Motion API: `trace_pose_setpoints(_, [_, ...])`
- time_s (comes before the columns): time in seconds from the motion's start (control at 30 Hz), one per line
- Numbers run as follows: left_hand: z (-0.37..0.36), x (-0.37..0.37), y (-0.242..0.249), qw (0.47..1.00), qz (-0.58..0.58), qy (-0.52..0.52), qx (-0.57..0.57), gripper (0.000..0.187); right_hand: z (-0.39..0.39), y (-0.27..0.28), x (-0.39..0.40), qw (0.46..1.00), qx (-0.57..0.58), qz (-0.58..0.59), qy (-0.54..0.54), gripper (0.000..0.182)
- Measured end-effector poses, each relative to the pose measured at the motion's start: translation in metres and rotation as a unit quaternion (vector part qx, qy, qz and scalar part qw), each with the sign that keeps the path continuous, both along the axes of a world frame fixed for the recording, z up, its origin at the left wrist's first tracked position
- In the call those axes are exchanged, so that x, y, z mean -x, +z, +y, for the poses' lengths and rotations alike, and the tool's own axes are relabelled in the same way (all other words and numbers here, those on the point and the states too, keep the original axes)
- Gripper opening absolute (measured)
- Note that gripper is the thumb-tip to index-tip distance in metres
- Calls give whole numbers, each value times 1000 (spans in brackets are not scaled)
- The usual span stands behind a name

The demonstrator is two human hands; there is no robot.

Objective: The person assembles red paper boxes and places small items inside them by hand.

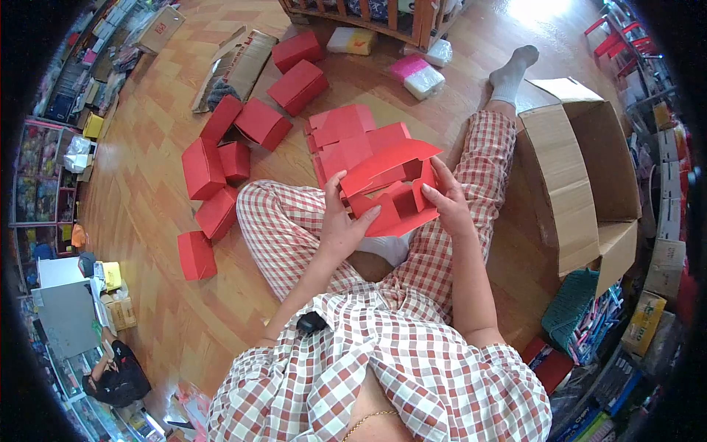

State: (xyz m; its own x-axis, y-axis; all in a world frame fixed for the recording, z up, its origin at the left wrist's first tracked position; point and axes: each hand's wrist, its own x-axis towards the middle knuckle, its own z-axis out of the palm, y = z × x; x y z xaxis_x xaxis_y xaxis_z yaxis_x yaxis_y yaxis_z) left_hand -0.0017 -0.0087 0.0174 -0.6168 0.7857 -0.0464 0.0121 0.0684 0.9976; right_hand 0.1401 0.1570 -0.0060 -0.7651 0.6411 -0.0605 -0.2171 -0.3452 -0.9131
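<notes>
Above my lap I hold a partly folded red cardboard box (398,210) with its flaps standing open. My left hand (347,225) grips the box's left side, thumb on the near panel and fingers behind. At the right end, my right hand (451,199) pinches a side wall between thumb and fingers. Just beyond the held box lie flat, unfolded red box blanks (342,136) on the floor. Several folded red boxes (203,168) stand in a curved row to the left and far left of my legs.
A large open cardboard carton (571,184) stands at my right. Below it is a green basket (571,313) beside many pens (600,320). Wrapped packs (418,76) and a flattened carton (239,70) lie ahead, near a wooden crib (368,20). Another person (118,372) is at lower left.
</notes>
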Motion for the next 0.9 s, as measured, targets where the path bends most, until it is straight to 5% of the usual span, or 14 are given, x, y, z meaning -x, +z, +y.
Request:
trace_pose_setpoints(0.33, [0,5,-12,1000,-9,-8,-4,73,-1,0,0,999,16,-42,-18,65])
trace_pose_setpoints(0.4, [3,14,-22,996,92,5,18,72,-2,2,0,999,8,-46,-20,64])
trace_pose_setpoints(0.53, [13,24,-27,999,35,16,-11,75,-6,2,3,995,-34,-74,-48,57])
trace_pose_setpoints(0.7, [15,19,-33,952,299,9,60,76,-7,0,4,984,-1,-150,-92,51])
trace_pose_setpoints(0.9, [22,28,-32,970,240,-13,-26,75,-9,-5,6,966,15,-250,-71,47])
